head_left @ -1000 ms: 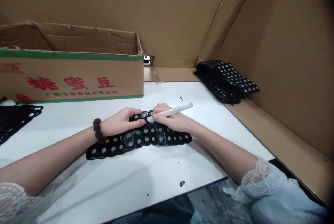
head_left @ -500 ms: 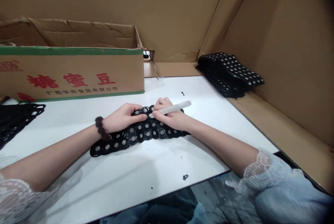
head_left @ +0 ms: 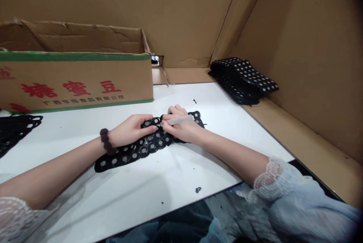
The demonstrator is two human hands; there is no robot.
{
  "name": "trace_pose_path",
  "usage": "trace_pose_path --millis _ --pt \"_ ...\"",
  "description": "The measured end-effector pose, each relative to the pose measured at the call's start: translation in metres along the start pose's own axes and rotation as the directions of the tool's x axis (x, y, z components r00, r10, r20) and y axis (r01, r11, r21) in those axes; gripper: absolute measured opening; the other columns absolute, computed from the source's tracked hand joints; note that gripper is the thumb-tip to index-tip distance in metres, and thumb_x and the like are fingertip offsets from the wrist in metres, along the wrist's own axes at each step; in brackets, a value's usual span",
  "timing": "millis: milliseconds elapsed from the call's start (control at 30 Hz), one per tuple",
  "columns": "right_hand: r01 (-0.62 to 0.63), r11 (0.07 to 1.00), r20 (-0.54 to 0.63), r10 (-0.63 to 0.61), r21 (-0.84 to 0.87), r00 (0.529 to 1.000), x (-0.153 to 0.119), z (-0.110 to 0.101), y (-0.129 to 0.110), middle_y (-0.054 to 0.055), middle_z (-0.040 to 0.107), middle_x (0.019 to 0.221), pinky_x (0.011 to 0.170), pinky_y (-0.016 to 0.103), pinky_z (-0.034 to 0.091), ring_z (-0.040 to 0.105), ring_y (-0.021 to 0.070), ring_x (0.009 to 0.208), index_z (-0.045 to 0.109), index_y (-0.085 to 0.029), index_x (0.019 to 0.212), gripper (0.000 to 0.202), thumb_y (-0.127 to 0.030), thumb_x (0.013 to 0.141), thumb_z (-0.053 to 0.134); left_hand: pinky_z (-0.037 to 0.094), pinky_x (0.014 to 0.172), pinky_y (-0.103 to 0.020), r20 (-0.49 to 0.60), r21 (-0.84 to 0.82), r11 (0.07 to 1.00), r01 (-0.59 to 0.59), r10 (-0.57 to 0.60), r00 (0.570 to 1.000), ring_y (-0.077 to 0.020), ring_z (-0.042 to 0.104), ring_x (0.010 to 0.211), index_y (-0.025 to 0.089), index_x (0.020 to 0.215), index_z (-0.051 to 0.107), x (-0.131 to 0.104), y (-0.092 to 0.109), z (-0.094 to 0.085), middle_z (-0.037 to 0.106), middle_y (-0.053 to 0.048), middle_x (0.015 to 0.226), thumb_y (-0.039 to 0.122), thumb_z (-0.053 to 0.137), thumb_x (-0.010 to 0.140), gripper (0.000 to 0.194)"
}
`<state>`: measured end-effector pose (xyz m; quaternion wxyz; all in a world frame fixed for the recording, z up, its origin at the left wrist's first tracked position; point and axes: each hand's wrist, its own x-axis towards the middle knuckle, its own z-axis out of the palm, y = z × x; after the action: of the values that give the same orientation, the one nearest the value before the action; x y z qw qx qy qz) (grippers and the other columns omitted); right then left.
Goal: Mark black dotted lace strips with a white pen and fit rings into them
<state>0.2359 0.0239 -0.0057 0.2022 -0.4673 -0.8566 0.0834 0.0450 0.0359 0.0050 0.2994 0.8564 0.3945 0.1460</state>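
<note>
A black strip with rows of pale round dots (head_left: 144, 150) lies slantwise on the white table. My left hand (head_left: 131, 130) grips its far edge, the thumb on top and the fingers partly hidden. Closed around a slim whitish pen-like tool (head_left: 183, 119), my right hand (head_left: 181, 127) rests over the strip. The tool's tip meets the strip near my left thumb; its exact kind cannot be made out.
A cardboard box (head_left: 85, 101) with red characters stands at the back left. Black sheet with holes (head_left: 17, 131) lies before it. Folded dotted black sheets (head_left: 244, 80) are piled at the back right by the cardboard wall (head_left: 312, 65). Small black scraps (head_left: 198, 190) lie on the table (head_left: 136, 205).
My right hand and the tool have shifted slightly on the strip, and the tool lies flatter. The strip's right end now shows beyond my hand. The whole view has moved a little.
</note>
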Motion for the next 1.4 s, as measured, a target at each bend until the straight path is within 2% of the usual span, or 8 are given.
trace_pose_path --millis 167,300,367,500,667,867,1133,1400 --pt "0.046 0.969 0.076 -0.067 0.244 0.995 -0.004 -0.010 0.005 0.004 0.047 0.083 0.081 0.033 0.033 0.039 0.0173 0.087 0.047 -0.017 0.056 0.029 -0.028 0.082 0.039 0.030 0.054 -0.023 -0.051 0.186 0.982 -0.025 0.035 0.998 -0.0116 0.043 0.056 0.018 0.069 0.045 0.003 -0.007 -0.001 0.047 0.003 0.060 0.044 0.039 0.081 0.029" --pt "0.127 0.951 -0.097 -0.103 0.284 0.990 -0.009 -0.016 -0.004 0.005 0.046 0.100 0.088 0.035 0.030 0.038 0.0188 0.097 0.043 -0.017 0.053 0.030 -0.026 0.081 0.040 0.030 0.054 -0.023 -0.085 0.203 0.979 -0.017 0.035 0.996 -0.0119 0.043 0.056 0.018 0.069 0.044 0.003 -0.009 -0.001 0.048 0.003 0.060 0.044 0.040 0.080 0.029" --pt "0.127 0.934 -0.123 -0.091 0.334 0.988 -0.012 -0.015 -0.008 0.005 0.047 0.093 0.085 0.033 0.033 0.041 0.0168 0.090 0.041 -0.017 0.054 0.030 -0.026 0.082 0.038 0.031 0.055 -0.023 -0.080 0.199 0.980 -0.015 0.031 0.996 -0.0126 0.045 0.057 0.018 0.070 0.045 0.002 -0.009 -0.002 0.050 0.002 0.062 0.045 0.039 0.080 0.029" --pt "0.039 0.864 0.060 -0.080 0.502 0.995 -0.014 -0.005 -0.009 0.002 0.044 0.071 0.066 0.028 0.037 0.043 0.0118 0.067 0.035 -0.018 0.055 0.029 -0.027 0.082 0.035 0.033 0.055 -0.023 0.033 0.231 0.973 0.025 -0.033 0.999 -0.0159 0.050 0.063 0.019 0.077 0.048 0.003 -0.006 -0.010 0.056 0.000 0.070 0.053 0.048 0.072 0.035" --pt "-0.005 0.854 0.045 -0.021 0.520 0.999 -0.014 0.005 -0.004 0.000 0.041 0.072 0.062 0.026 0.036 0.041 0.0088 0.062 0.034 -0.017 0.052 0.028 -0.024 0.078 0.040 0.033 0.050 -0.024 0.158 0.291 0.950 0.110 -0.161 0.974 -0.0174 0.053 0.061 0.019 0.073 0.049 0.004 0.001 -0.014 0.060 -0.002 0.071 0.059 0.057 0.061 0.042" --pt "0.058 0.889 0.033 -0.082 0.455 0.996 -0.014 0.009 -0.004 0.001 0.039 0.074 0.065 0.026 0.036 0.042 0.0094 0.065 0.036 -0.016 0.050 0.031 -0.024 0.080 0.040 0.032 0.047 -0.023 0.229 0.182 0.955 0.236 -0.275 0.934 -0.0141 0.050 0.055 0.017 0.065 0.051 0.002 0.010 -0.012 0.056 0.001 0.060 0.051 0.053 0.066 0.033" --pt "0.073 0.915 0.015 -0.086 0.396 0.996 -0.017 0.012 -0.006 0.000 0.035 0.077 0.066 0.025 0.035 0.040 0.0080 0.066 0.031 -0.016 0.053 0.030 -0.024 0.081 0.039 0.035 0.049 -0.022 0.227 -0.052 0.898 0.437 -0.416 0.881 -0.0128 0.050 0.054 0.016 0.066 0.052 -0.004 0.020 -0.007 0.056 0.002 0.061 0.039 0.054 0.067 0.023" --pt "0.067 0.961 0.004 -0.070 0.268 0.998 -0.014 0.017 -0.010 0.000 0.033 0.079 0.060 0.024 0.033 0.036 0.0069 0.061 0.033 -0.016 0.056 0.027 -0.025 0.081 0.037 0.037 0.057 -0.023 0.231 -0.332 0.816 0.474 -0.417 0.879 -0.0137 0.052 0.062 0.017 0.075 0.057 -0.012 0.019 0.002 0.060 0.001 0.071 0.031 0.055 0.067 0.017"
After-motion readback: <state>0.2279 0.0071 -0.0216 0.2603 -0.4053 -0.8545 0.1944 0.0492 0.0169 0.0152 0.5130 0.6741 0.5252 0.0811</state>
